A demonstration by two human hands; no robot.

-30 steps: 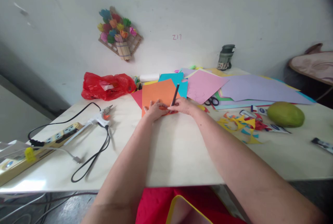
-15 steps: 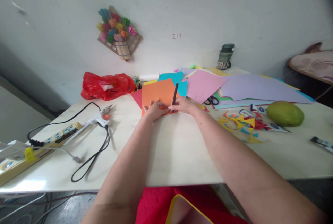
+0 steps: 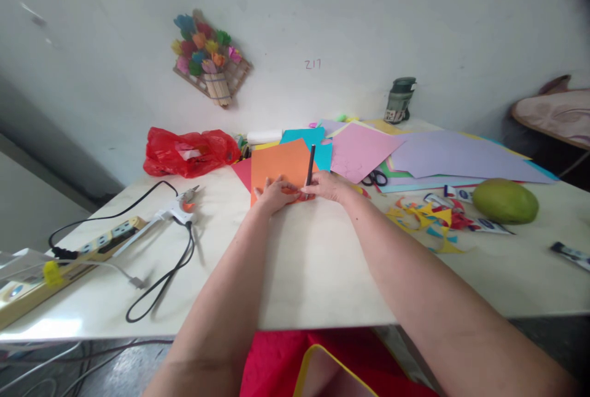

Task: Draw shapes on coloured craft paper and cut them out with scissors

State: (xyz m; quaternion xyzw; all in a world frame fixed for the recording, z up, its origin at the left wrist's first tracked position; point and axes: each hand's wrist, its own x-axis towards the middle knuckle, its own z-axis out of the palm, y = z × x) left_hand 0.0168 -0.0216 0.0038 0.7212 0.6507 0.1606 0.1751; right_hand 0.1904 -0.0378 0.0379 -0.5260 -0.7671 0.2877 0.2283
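Note:
An orange sheet of paper [image 3: 281,160] lies on the table in front of me, partly over a red sheet [image 3: 242,171] and a blue one [image 3: 322,150]. My left hand [image 3: 277,194] rests on its near part with the fingers spread, pressing it down. In my right hand [image 3: 325,185] a dark pencil [image 3: 311,163] stands nearly upright, its lower end at the near right corner of the orange sheet. The exact tip is hard to make out. Both hands are close together, the left fingertips almost reaching the pencil.
Scissors [image 3: 374,178], paper scraps [image 3: 421,219], glue tubes [image 3: 491,226] and a green mango [image 3: 506,201] lie to the right. On the left are a glue gun [image 3: 182,208], its looped cord, a power strip [image 3: 110,237] and a red plastic bag [image 3: 188,151]. A bottle [image 3: 399,101] stands at the back.
The pencil and my right hand have shifted very slightly along the near edge of the orange sheet. My left hand stays in place.

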